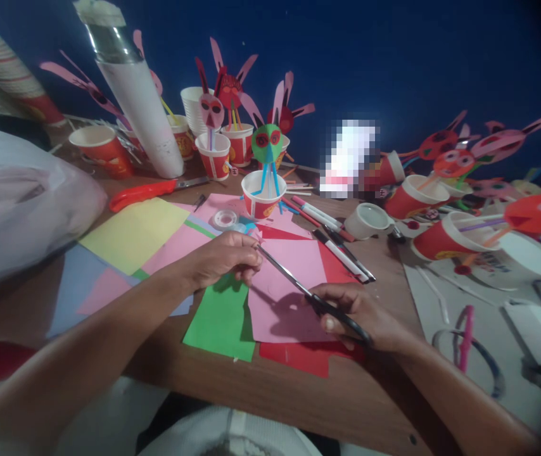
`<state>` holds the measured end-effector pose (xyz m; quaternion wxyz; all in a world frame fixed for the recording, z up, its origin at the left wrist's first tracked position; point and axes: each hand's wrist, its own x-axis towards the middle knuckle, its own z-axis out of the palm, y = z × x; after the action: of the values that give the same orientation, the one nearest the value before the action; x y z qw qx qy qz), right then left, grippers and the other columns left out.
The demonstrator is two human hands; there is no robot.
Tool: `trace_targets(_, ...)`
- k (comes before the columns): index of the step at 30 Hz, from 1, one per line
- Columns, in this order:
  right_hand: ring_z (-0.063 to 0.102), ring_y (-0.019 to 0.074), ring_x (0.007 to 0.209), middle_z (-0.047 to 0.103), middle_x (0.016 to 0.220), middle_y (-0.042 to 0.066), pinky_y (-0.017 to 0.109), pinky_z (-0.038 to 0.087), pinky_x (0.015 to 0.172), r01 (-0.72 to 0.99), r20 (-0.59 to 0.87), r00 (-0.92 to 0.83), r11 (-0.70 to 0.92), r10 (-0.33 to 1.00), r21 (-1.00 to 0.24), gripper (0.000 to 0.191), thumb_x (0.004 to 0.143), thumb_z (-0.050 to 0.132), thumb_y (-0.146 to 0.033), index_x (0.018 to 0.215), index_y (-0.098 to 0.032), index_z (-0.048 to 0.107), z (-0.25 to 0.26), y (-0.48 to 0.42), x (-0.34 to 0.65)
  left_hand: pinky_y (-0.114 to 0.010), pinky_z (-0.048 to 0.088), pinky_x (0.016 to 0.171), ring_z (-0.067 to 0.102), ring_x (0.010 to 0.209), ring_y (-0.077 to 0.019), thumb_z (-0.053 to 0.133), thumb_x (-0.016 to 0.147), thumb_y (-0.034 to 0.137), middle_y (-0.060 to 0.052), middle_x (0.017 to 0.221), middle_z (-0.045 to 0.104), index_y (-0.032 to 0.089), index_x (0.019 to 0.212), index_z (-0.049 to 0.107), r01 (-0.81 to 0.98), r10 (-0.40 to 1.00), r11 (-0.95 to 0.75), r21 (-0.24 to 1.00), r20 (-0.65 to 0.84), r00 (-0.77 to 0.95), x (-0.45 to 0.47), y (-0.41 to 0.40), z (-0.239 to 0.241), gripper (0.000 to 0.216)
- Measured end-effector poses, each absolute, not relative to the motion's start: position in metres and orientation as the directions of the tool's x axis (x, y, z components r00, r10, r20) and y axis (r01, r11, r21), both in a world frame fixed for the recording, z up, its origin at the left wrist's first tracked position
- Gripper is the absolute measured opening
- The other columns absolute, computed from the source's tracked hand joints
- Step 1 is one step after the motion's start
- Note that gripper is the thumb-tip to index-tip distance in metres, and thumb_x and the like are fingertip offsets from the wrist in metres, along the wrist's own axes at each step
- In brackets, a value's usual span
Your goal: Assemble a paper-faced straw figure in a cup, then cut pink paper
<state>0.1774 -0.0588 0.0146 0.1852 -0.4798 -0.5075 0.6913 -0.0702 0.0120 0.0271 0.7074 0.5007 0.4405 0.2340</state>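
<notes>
My right hand (358,310) is wrapped around the black handles of a pair of scissors (292,278). Their long metal blades look closed and point up and left to the fingertips of my left hand (232,256). That hand is closed in a pinch at the blade tips; a tiny bit of pink shows there, but what it grips is too small to make out. Beneath both hands lie a pink paper sheet (294,266), a green paper sheet (223,316) and a red paper sheet (294,361). A tape roll (224,219) sits just beyond my left hand.
A paper cup with a green paper face (268,145) stands ahead. A red-handled knife (142,194), a white flask (140,114) and a plastic bag (28,202) are left. Markers (341,256), a small water cup (369,220) and more face cups (429,197) are right.
</notes>
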Motion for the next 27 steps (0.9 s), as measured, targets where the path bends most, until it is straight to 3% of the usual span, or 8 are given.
trace_targets(17,0.040,0.0046,0.034,0.048,0.051,-0.006,0.016,0.030,0.033,0.213,-0.442,-0.444,-0.387,0.780,-0.897,0.052,0.061,0.076,-0.051,0.096,-0.014,0.065,0.0127,-0.0572,0.1769,-0.016,0.039,0.045,0.050,0.043,-0.0056,0.061,0.074,0.024,0.000,0.052,0.060,0.012,0.061,0.058,0.053,0.771,0.377,0.925,-0.346,0.534,-0.0679,0.0096,0.0326,0.018)
trace_targets(27,0.040,0.0048,0.035,0.048,0.052,-0.005,0.016,0.029,0.033,0.198,-0.420,-0.433,-0.370,0.798,-0.908,0.052,0.062,0.076,-0.051,0.096,-0.013,0.065,0.0115,-0.0576,0.1771,-0.017,0.041,0.045,0.054,0.043,-0.0071,0.065,0.070,0.024,0.001,0.050,0.059,0.012,0.062,0.057,-0.014,0.798,0.402,0.915,-0.343,0.496,-0.0666,0.0117,0.0307,0.016)
